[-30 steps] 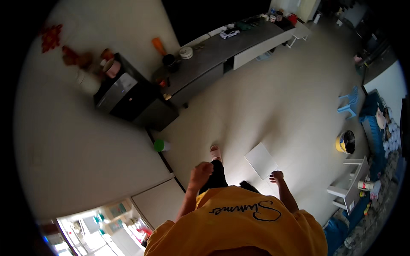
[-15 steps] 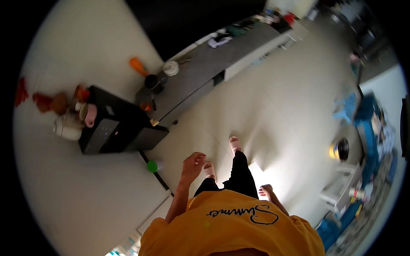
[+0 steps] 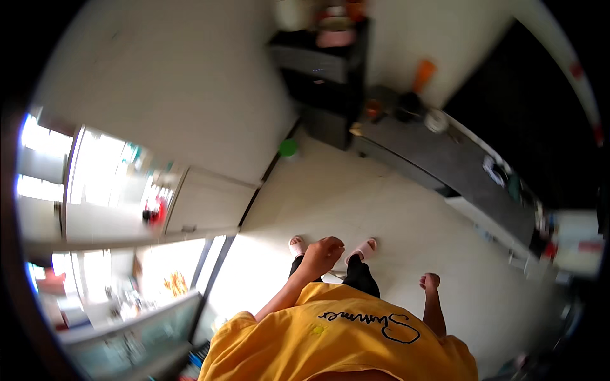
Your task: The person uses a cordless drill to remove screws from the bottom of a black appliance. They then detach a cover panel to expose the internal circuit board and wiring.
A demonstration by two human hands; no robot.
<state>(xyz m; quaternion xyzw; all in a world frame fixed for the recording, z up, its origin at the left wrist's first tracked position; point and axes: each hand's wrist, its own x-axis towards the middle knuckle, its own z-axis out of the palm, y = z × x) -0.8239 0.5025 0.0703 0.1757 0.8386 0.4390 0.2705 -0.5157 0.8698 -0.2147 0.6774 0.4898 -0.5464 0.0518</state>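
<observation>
My left hand (image 3: 323, 255) hangs in front of my body, above my slippered feet. Its fingers are curled inward, and no object shows in it. Out to the right, away from my side, my right hand (image 3: 430, 280) is closed in a loose fist over the pale floor (image 3: 406, 254), also with nothing visible in it. Neither hand touches anything. I wear a yellow shirt (image 3: 356, 317), dark trousers and pink slippers (image 3: 362, 250).
Ahead stands a black cabinet (image 3: 324, 124) with a pink pot (image 3: 335, 35) on top. A long grey low cabinet (image 3: 419, 149) runs right, below a large dark screen (image 3: 534, 120). A green-lidded container (image 3: 288, 148) sits by the wall. At left, a bright doorway (image 3: 216, 273) opens beside a white cabinet (image 3: 206, 203).
My view has turned left: the black cabinet and grey low cabinet have shifted right, and the bright doorway has come into sight. My right hand has swung outward and its fingers have closed.
</observation>
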